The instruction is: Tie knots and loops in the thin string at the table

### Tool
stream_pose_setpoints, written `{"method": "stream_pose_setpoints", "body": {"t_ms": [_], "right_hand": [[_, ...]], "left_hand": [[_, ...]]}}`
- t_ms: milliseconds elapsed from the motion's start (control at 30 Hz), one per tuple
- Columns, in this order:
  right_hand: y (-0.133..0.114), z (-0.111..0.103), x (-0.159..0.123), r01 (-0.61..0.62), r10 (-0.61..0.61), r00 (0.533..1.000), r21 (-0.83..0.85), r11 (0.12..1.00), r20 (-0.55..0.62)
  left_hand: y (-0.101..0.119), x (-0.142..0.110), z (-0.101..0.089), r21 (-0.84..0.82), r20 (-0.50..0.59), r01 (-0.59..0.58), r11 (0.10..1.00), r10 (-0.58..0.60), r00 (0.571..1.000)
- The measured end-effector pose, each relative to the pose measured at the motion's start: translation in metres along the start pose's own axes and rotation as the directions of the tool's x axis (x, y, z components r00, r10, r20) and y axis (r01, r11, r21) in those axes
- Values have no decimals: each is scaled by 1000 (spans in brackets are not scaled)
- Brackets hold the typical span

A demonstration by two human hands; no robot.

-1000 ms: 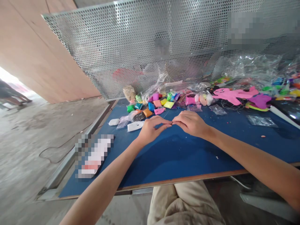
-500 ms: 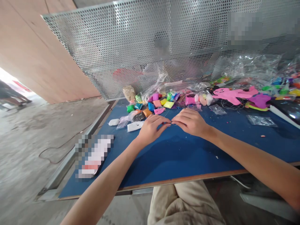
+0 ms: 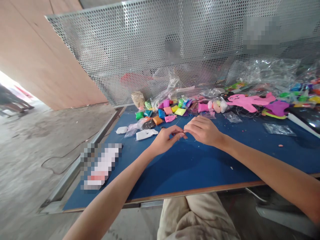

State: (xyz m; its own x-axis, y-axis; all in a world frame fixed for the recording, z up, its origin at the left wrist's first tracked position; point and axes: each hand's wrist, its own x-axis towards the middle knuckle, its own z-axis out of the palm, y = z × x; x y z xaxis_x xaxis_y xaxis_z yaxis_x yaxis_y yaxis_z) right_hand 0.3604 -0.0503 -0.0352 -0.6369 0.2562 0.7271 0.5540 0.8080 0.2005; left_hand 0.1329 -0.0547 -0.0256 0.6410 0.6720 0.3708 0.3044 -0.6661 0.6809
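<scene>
My left hand (image 3: 166, 140) and my right hand (image 3: 203, 130) meet fingertip to fingertip just above the blue table (image 3: 190, 163). Both are pinched together around something very small or thin that I cannot make out. Just beyond the hands lies a heap of small coloured clay packets (image 3: 166, 111) in clear wrappers. A white packet (image 3: 145, 134) lies left of my left hand.
A perforated metal screen (image 3: 160, 50) stands along the table's back edge. Pink and purple foam cut-outs (image 3: 252, 101) and clear plastic bags (image 3: 272, 75) lie at the right. A blurred flat object (image 3: 101, 166) rests near the left edge. Concrete floor lies to the left.
My left hand has slid a little toward me and down, fingers still pinched against the right hand's. The right hand has barely moved.
</scene>
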Motion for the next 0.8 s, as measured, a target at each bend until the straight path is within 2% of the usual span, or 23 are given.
{"method": "stream_pose_setpoints", "body": {"t_ms": [133,233,400,633,800], "right_hand": [[1,2,-1,30,-30,999,-14,999,22],[1,2,-1,55,-55,998,-7,998,38],[2,1,-2,57,-58,998,19,998,33],[1,1,-3,60,-62,998,43,997,34],[2,2,-4,96,-98,993,36,995,60]], "left_hand": [[1,-1,-1,-184,63,85,979,-74,995],[-1,-1,-1,-362,142,153,920,-107,984],[-6,-1,1,-473,229,209,856,-109,967],[-4,-2,2,-445,199,179,877,-98,975],[0,-3,-2,-267,197,129,955,-77,977]]}}
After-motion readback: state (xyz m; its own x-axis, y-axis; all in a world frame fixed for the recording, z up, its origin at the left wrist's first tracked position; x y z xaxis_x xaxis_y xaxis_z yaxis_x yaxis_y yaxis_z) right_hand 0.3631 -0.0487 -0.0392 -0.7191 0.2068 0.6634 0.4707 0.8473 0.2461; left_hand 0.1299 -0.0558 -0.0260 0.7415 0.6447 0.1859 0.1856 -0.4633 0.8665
